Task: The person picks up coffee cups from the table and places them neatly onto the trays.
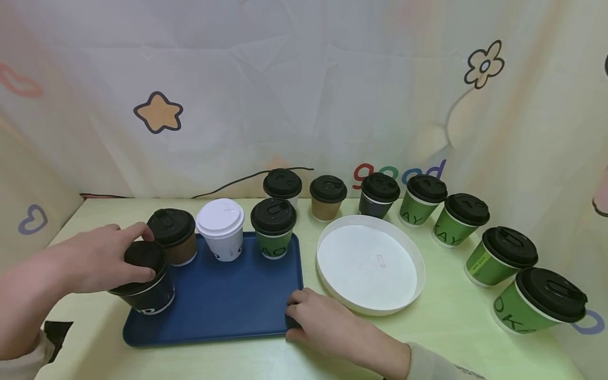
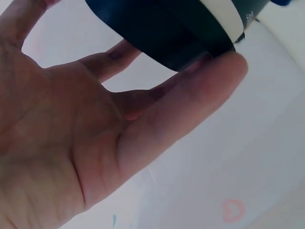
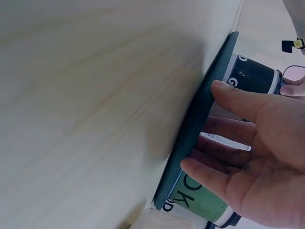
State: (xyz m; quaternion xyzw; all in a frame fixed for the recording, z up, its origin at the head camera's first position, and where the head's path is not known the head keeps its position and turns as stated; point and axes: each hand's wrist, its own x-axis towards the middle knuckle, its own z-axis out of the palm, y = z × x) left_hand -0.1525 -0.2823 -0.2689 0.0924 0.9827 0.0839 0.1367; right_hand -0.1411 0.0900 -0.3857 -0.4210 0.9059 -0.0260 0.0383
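My left hand [image 1: 102, 258] holds a dark paper coffee cup [image 1: 151, 296] by its black lid, thumb on the near side. That cup is at the left front of the blue tray [image 1: 228, 301]. In the left wrist view the thumb [image 2: 190, 102] presses against the lid [image 2: 157, 36]. Along the tray's back stand a brown cup [image 1: 182, 252], a white-lidded cup [image 1: 225, 247] and a green cup [image 1: 274, 244]. At the tray's right front corner, my right hand [image 1: 325, 322] grips the rim; the right wrist view has its thumb and fingertips against the tray edge [image 3: 195, 119].
Right of the tray lies a round white shallow dish [image 1: 370, 264]. Lidded cups curve behind and beside it, including a brown one [image 1: 326, 210], a dark one [image 1: 374, 206] and several green ones [image 1: 515, 311]. A patterned curtain [image 1: 304, 95] hangs behind the table.
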